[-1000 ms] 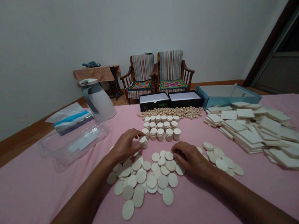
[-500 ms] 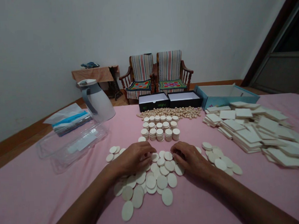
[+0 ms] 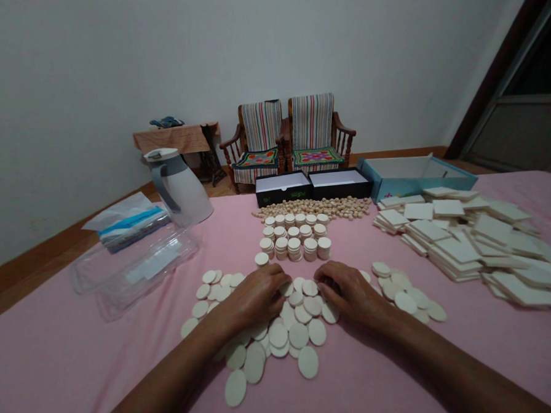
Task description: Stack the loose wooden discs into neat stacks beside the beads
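Pale round discs lie spread flat on the pink cloth in front of the person, overlapping loosely, with no long axis to speak of. Since a second ago the left hand has come back from the lone short stack and now rests palm down on the loose discs, fingers curled onto them; whether it pinches one cannot be told. The right hand has stayed on the pile's right part, fingers bent down onto the discs, grip hidden. Beyond the hands stand rows of neat disc stacks, then a strip of small wooden beads and two black boxes. Square tiles are heaped to the right, a clear plastic container and a white jug to the left.
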Available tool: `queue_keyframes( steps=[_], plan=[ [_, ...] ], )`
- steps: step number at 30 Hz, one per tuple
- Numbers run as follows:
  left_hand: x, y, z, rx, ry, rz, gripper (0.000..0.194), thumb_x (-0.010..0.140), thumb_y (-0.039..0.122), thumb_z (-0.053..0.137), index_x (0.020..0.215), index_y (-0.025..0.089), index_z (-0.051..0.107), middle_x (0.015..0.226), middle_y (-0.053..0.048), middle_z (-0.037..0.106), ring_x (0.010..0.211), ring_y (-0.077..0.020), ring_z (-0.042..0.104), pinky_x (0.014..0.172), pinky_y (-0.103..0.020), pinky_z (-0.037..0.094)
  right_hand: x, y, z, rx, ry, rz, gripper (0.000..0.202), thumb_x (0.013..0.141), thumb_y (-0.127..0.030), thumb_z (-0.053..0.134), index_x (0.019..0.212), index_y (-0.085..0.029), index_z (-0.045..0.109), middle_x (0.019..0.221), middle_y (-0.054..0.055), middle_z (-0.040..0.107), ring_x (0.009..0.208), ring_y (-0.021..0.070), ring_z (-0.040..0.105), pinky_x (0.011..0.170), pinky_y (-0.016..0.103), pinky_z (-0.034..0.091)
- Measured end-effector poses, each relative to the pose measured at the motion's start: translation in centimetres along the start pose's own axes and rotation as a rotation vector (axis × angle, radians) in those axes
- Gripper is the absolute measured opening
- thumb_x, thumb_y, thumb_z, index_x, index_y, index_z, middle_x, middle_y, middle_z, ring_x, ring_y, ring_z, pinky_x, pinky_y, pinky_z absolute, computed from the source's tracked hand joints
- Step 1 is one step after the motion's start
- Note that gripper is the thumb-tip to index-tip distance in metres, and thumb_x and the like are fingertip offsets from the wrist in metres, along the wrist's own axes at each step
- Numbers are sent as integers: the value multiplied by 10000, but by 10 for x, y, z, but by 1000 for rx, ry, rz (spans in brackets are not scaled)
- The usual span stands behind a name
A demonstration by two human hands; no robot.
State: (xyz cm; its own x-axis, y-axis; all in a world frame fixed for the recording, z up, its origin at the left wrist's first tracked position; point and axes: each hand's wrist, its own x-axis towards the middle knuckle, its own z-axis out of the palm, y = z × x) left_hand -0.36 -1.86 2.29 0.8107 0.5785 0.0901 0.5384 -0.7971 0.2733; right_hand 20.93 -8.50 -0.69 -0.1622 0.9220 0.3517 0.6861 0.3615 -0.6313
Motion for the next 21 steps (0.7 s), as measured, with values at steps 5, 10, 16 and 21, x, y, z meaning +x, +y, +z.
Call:
queue_keyframes(
  steps=[5,10,16,21],
  plan=[
    [1,4,9,68,104,-62,72,831,194,516,844,171,583,863,-53,599,743,-152,556,635,-247,429,0,1,0,3,-10,10,97,845,-151,475,851,-177,567,808,26,572,758,154,504,676,280,369],
    [-3,-2,2,-50,490,-56,135,865,219,498,917,168,612,847,-43,619,680,-124,554,633,-244,429,-1,0,1,24,19,-45,111,844,-146,476,862,-173,581,830,35,567,786,155,507,699,282,383],
    [0,-38,-3,-422,849,-368,177,829,320,550,802,161,625,750,-27,634,666,-135,562,628,-246,438,0,-6,3,1,-46,-124,245,771,-85,521,977,-183,608,903,48,586,876,180,500,781,318,387],
    [5,-59,5,-775,860,-521,236,754,368,592,777,138,638,739,-33,640,646,-132,568,577,-232,429,3,-7,4,-43,-69,-113,253,805,-131,519,1035,-181,609,934,58,584,872,180,502,792,325,386]
  ],
)
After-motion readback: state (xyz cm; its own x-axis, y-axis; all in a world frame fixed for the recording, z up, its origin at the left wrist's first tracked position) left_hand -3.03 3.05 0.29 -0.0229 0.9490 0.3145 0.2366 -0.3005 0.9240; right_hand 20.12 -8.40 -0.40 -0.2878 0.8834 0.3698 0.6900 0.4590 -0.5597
